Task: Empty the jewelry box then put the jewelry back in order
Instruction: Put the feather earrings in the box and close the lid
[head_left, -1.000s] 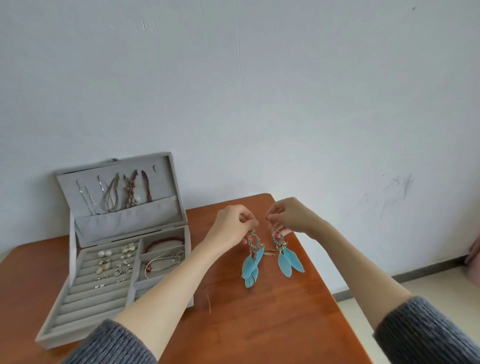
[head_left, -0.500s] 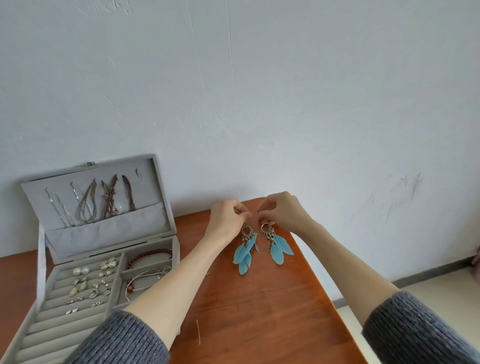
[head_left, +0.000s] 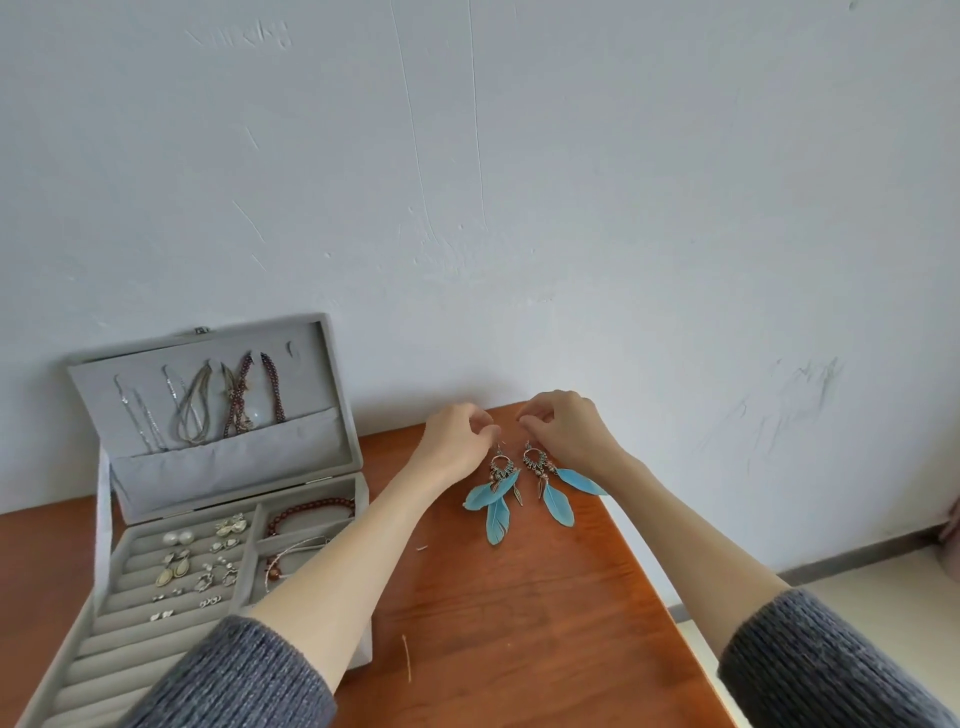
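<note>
1. My tabletop (head_left: 493, 623) is reddish-brown wood with a visible grain, and its far edge runs up against the wall.
2. The wall (head_left: 571, 208) in front of me is pale grey-white, rough plaster with thin scratches and some darker scuff marks low on the right.
3. A thin straw-coloured sliver (head_left: 406, 657) lies on the wood near me, and a tiny pale scrap (head_left: 421, 547) lies farther off.
4. Past the right edge of the wood I see a pale floor (head_left: 872, 579) and a dark baseboard (head_left: 852, 563) along the foot of the wall.
5. My sleeves (head_left: 826, 670) are grey ribbed knit, pushed up my forearms.
</note>
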